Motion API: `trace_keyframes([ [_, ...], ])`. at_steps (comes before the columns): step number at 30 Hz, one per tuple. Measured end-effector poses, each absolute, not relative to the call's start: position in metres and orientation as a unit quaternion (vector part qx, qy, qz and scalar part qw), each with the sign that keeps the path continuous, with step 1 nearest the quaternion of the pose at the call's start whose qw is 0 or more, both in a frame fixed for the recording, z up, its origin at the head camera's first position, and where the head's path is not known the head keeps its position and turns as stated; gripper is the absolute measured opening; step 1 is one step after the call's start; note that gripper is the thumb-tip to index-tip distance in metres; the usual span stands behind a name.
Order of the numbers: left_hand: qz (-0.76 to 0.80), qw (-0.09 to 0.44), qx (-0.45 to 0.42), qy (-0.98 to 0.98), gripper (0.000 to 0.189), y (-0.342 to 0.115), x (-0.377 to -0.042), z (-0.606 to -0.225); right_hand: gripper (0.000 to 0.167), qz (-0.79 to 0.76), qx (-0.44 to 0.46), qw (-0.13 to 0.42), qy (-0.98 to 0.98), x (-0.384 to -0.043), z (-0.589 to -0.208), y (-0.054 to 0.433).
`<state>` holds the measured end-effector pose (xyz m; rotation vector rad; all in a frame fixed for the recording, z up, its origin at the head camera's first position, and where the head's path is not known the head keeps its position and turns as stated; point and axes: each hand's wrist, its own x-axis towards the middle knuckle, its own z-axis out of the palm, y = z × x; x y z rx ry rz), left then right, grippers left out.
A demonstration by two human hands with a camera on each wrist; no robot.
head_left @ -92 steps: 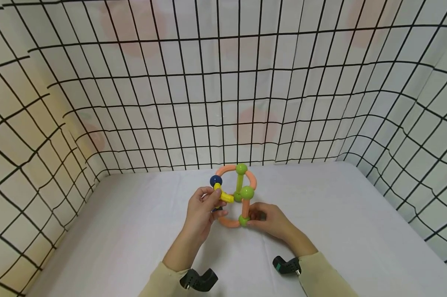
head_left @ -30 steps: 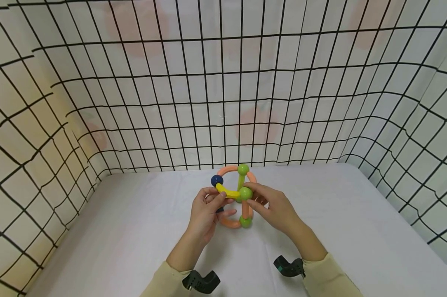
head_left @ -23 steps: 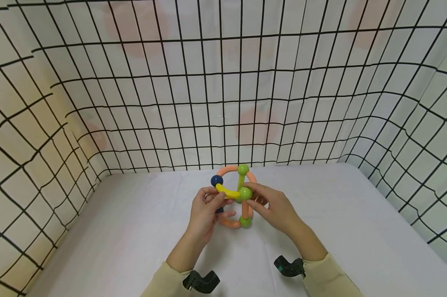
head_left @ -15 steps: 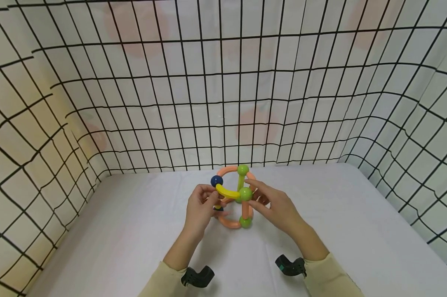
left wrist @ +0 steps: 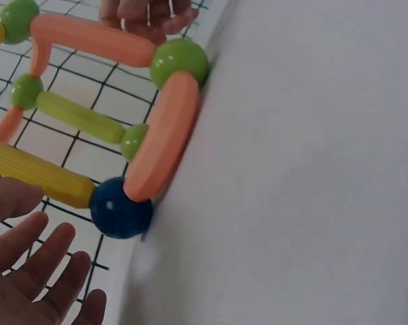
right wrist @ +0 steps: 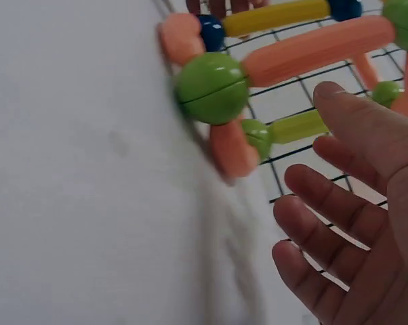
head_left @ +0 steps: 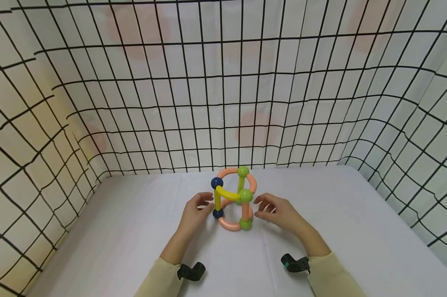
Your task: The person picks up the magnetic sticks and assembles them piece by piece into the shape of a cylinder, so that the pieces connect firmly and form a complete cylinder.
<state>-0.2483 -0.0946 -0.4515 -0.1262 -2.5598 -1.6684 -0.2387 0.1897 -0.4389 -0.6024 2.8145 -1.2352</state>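
A frame of toy building balls and rods [head_left: 245, 210] stands upright on the white cloth. Its top ring joins a navy ball [head_left: 217, 183], a curved yellow rod [head_left: 228, 193], two green balls and curved orange rods. Yellow, orange and lime upright rods link it to a lower ring with a second navy ball [left wrist: 121, 208] and green balls [right wrist: 213, 88]. My left hand [head_left: 194, 212] is just left of the yellow upright, fingers loosely bent around nothing. To the right of the orange upright, my right hand [head_left: 277, 211] hovers with relaxed fingers, apart from the frame.
White cloth [head_left: 134, 231] covers the table on both sides of the frame. A black wire grid [head_left: 194, 95] backed by pale sheeting encloses the back and both sides. Each wrist carries a small black camera [head_left: 191, 271].
The curved yellow rod has swung across to meet the near green ball at the top ring. Both hands have since let go and drawn outward, baring the yellow upright and lower navy ball.
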Motion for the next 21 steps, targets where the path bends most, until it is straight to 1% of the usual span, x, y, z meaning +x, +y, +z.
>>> trace_keyframes([
  [3,-0.533,0.017,-0.058,-0.844,0.035,-0.097,-0.25,-0.458,0.035,-0.402,-0.206,0.022,0.892,-0.241,-0.45,0.186],
  [8,-0.522,-0.01,-0.064,-0.851,0.037,-0.098,-0.25,-0.464,0.037,-0.407,-0.225,0.013,0.885,-0.242,-0.462,0.179],
  [15,-0.499,-0.011,-0.078,-0.863,0.033,-0.1,-0.252,-0.47,0.04,-0.39,-0.23,0.001,0.891,-0.242,-0.468,0.172],
  [21,-0.483,-0.017,-0.083,-0.871,0.033,-0.099,-0.252,-0.471,0.039,-0.375,-0.23,-0.004,0.898,-0.242,-0.472,0.17],
])
